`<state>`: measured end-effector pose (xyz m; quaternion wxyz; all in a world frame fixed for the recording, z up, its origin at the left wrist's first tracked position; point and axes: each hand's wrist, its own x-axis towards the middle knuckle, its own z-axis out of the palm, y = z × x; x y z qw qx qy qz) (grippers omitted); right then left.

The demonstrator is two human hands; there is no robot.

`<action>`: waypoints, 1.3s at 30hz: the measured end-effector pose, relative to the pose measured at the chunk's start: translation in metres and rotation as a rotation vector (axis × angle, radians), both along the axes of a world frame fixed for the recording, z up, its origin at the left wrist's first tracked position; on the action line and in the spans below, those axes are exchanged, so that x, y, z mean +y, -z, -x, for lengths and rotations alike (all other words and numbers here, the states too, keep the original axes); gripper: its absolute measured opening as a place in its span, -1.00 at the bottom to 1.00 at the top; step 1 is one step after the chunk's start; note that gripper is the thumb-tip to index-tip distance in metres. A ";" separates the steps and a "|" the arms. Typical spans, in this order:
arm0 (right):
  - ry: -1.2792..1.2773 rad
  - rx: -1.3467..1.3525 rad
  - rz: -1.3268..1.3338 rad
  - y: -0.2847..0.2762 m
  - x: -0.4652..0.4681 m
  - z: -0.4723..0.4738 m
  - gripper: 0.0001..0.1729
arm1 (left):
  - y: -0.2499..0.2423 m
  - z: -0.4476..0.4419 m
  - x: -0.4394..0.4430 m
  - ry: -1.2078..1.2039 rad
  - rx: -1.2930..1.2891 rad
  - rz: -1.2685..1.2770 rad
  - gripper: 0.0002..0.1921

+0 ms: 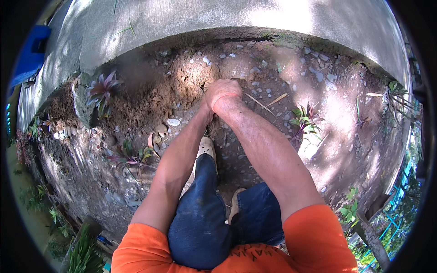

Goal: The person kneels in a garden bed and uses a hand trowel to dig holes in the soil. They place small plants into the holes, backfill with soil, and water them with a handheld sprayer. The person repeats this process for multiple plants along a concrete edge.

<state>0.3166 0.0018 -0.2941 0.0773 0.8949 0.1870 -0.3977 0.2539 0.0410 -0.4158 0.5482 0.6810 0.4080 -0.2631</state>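
Note:
Both my arms reach forward and meet over loose brown soil (191,73) dotted with pebbles. My right hand (223,88), with an orange band at the wrist, is bent down and lies over my left hand (209,108). The left hand is mostly hidden behind the right wrist; only its wrist side shows. Whether either hand grips something cannot be seen. Just beyond the hands the soil is rough and crumbly. A pale flat stone (173,122) lies left of them, and dry stalks (260,104) lie to their right.
A concrete edge (205,20) curves across the far side. A purple-leaved plant (103,89) grows beside an upright stone slab (82,100) at the left. Small leafy plants stand at lower left (133,155) and right (305,121). My light clog (207,147) is just below my hands.

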 end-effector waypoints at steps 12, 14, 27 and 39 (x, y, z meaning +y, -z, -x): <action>0.002 -0.158 -0.235 -0.003 -0.063 0.064 -0.53 | 0.012 0.023 -0.015 -0.087 -0.275 -0.405 -0.48; 0.079 -0.231 -0.282 -0.010 -0.079 0.068 -0.38 | -0.008 0.010 -0.011 -0.097 -0.381 -0.198 -0.48; 0.235 -0.170 -0.235 -0.018 -0.194 0.054 -0.43 | -0.049 0.206 0.049 -0.340 -0.233 -0.488 -0.86; 0.063 -0.226 -0.286 0.021 -0.182 0.066 -0.37 | 0.086 0.376 0.103 -0.672 0.250 -0.589 -0.64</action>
